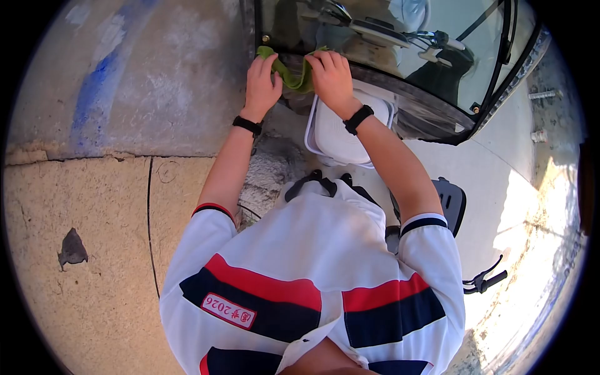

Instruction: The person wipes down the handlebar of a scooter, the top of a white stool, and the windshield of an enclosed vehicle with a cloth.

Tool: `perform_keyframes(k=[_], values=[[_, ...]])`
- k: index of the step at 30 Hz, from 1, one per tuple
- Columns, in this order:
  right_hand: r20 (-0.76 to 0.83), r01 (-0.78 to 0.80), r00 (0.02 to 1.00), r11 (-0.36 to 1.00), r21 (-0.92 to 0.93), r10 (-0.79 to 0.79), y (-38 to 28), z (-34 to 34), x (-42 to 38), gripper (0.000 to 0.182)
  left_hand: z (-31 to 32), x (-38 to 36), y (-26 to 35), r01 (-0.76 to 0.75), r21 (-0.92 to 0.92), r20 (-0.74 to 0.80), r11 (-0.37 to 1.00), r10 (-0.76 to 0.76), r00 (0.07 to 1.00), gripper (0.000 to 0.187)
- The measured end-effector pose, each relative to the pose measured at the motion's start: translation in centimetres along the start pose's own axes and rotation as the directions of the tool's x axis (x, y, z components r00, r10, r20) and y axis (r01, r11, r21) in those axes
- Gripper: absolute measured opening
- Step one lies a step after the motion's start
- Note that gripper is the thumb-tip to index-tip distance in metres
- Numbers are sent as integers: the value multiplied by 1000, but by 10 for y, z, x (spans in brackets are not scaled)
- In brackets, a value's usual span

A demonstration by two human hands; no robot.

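A green cloth (pixel 294 79) sags between my two hands along the lower edge of a clear windshield (pixel 375 53). My left hand (pixel 263 84) grips the cloth's left end, near a brass-coloured fastener at the windshield's corner. The right end is pinched by my right hand (pixel 332 78), its fingers curled over the dark lower border. Handlebars show through the clear panel. Below my right wrist stands a white basket (pixel 310 139) with a pale lid-like piece (pixel 340 131) in it.
A concrete wall (pixel 144 81) with a blue paint streak rises on the left, above a tan stone surface (pixel 94 212). Near my right side are a dark grey plastic part (pixel 451 203) and a black handlebar grip with a lever (pixel 487 281). Sunlit ground lies at far right.
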State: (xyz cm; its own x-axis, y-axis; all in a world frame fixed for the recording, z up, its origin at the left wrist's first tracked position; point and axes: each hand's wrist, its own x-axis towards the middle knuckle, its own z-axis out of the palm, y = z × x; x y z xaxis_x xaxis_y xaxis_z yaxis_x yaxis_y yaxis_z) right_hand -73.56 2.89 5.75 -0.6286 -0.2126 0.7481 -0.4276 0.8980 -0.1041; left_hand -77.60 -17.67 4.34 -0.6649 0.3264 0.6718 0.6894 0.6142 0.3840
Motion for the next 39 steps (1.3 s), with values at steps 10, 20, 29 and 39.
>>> perform_keyframes(k=[10, 20, 29, 39], values=[[-28, -28, 999, 999, -44, 27, 10, -13, -10, 33, 13, 16, 18, -121, 1, 40, 993, 121, 992, 48], [-17, -60, 998, 994, -93, 59, 33, -45, -27, 30, 38, 20, 60, -168, -53, 89, 984, 172, 981, 47], [-35, -102, 995, 988, -118, 99, 60, -80, -51, 30, 63, 27, 107, -230, -143, 130, 963, 248, 960, 45], [-56, -181, 983, 972, -152, 174, 93, -122, -82, 34, 96, 36, 156, -290, -216, 141, 932, 324, 935, 44]])
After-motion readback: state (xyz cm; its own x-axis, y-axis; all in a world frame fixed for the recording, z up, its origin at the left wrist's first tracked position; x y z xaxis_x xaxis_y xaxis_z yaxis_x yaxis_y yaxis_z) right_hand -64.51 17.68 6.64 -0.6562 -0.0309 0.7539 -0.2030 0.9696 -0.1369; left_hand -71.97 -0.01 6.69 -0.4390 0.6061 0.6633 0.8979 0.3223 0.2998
